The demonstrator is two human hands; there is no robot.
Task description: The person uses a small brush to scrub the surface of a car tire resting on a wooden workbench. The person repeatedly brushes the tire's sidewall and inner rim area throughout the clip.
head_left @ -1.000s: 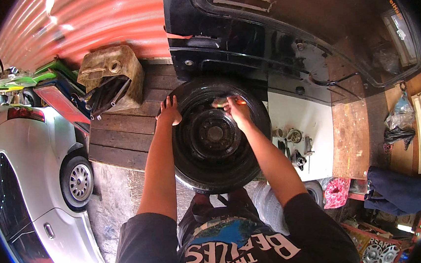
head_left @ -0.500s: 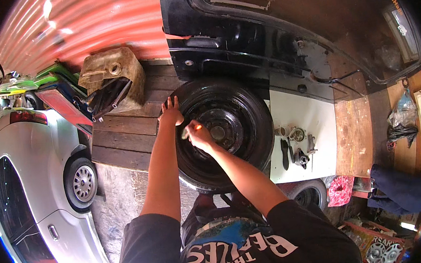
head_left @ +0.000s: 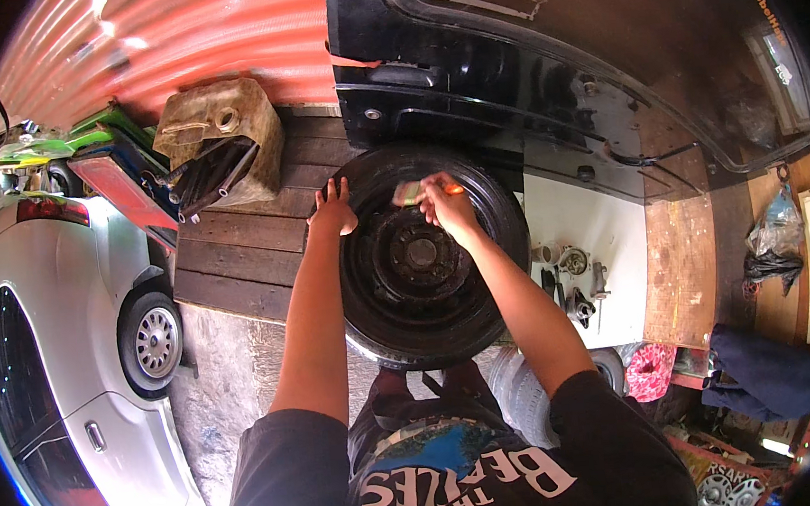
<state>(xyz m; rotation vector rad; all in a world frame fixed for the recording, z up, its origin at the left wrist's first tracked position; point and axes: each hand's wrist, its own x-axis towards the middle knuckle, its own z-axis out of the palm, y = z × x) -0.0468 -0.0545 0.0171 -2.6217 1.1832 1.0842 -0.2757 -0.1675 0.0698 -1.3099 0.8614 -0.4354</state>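
A black tire on a dark steel wheel lies flat in front of me on wooden planks. My left hand rests with spread fingers on the tire's left edge. In my right hand is a small brush with an orange handle end, probably a paintbrush. Its pale head points left, over the far part of the rim, above the hub. Whether the bristles touch the metal is hard to tell.
A dirty jerrycan with dark tubes stands at far left on the planks. Small metal parts lie on a white board at right. A black vehicle panel rises behind the tire; a silver car stands left.
My right hand has moved with the brush from the left side of the wheel to its far side. My left hand stays on the tire's edge.
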